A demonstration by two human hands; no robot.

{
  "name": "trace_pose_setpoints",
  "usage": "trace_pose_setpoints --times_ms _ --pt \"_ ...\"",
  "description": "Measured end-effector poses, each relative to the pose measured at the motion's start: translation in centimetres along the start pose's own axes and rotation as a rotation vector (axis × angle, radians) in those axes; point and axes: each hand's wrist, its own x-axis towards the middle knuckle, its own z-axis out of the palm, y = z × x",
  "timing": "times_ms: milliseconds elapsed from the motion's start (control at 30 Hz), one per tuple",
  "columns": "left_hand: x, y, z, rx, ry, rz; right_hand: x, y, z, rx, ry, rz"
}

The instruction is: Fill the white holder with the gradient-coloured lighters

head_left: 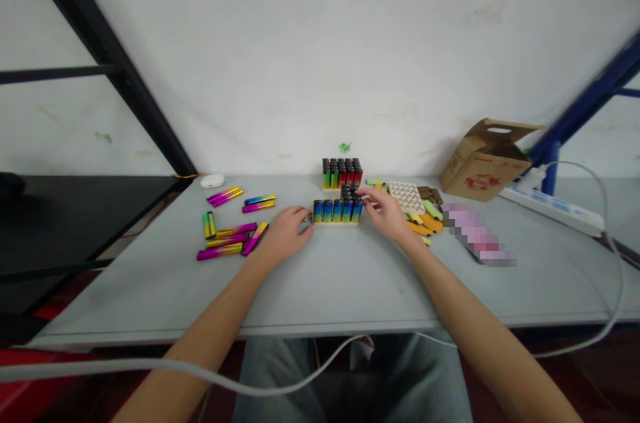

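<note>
Fingers on our right hand (387,215) are spreading loosely and reaching over the black tops of a row of rainbow lighters (336,211), which are standing upright in a pale holder (336,222) near the middle of the table (340,290), toward its back edge. Fingers on our left hand (284,234) are lying close together, their tips just beside the row's left end. We cannot tell whether either hand is pinching anything.

A block of upright lighters (341,175) is standing right behind the row, near the back edge. Loose magenta-and-gold lighters (225,240) are lying toward the table's left side. A cream tray (406,198) with round holes and a heap of orange and yellow lighter bodies (424,222) are sitting just right of our right hand. A cardboard box (487,160) is leaning in the back right corner, and a white power strip (553,211) is lying beside it along the right side.
</note>
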Motion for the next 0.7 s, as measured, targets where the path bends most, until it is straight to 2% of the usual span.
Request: trace_pose_setpoints --times_ms 200,467,600,700 --pt "0.0 0.1 -0.1 -0.03 0.02 -0.002 0.1 -0.4 -0.4 -0.092 -0.011 -0.125" --pt "0.0 0.0 -0.7 -0.038 -0.004 0.004 -0.2 -0.9 -0.5 -0.146 -0.084 -0.144" --pt "-0.1 -1.1 -1.9 -0.062 -0.059 0.0 -0.7 -1.6 -0.9 -0.168 0.054 -0.144" --pt "-0.2 -2.2 -2.6 0.019 -0.043 -0.043 -1.6 -2.4 -0.9 -0.163 0.158 -0.178"
